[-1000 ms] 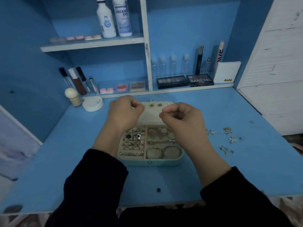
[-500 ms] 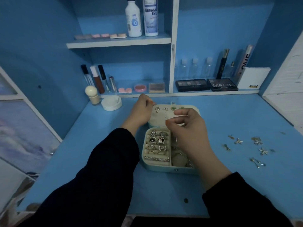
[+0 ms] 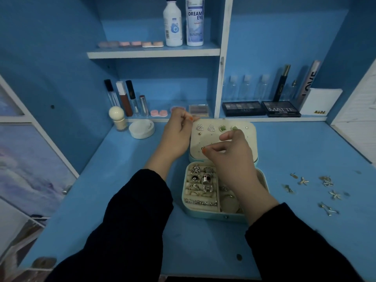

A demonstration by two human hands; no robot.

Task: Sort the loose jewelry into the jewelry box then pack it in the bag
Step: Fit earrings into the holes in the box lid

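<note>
An open pale-green jewelry box (image 3: 205,213) lies on the blue desk, its cream lid panel (image 3: 248,139) laid back with several stud earrings pinned along its top row. Rings fill the left tray; bracelets sit in the right one. My left hand (image 3: 175,137) is at the lid's upper left corner, fingers curled, thumb and finger pinched at the edge. My right hand (image 3: 230,159) hovers over the lid, pinching a tiny earring against the panel. Loose earrings (image 3: 317,188) lie scattered on the desk to the right. No bag is in view.
Cosmetics line the back shelf: lip glosses (image 3: 124,98), lens cases, eyeshadow palettes (image 3: 280,109), small clear bottles. A white round jar (image 3: 141,129) and a ball-topped bottle (image 3: 118,119) stand left of the box. Two solution bottles (image 3: 184,21) sit on the upper shelf.
The view swung left and closer. My left hand moved to the lid's upper left corner and my right hand lowered its pinched earring onto the lid panel.
</note>
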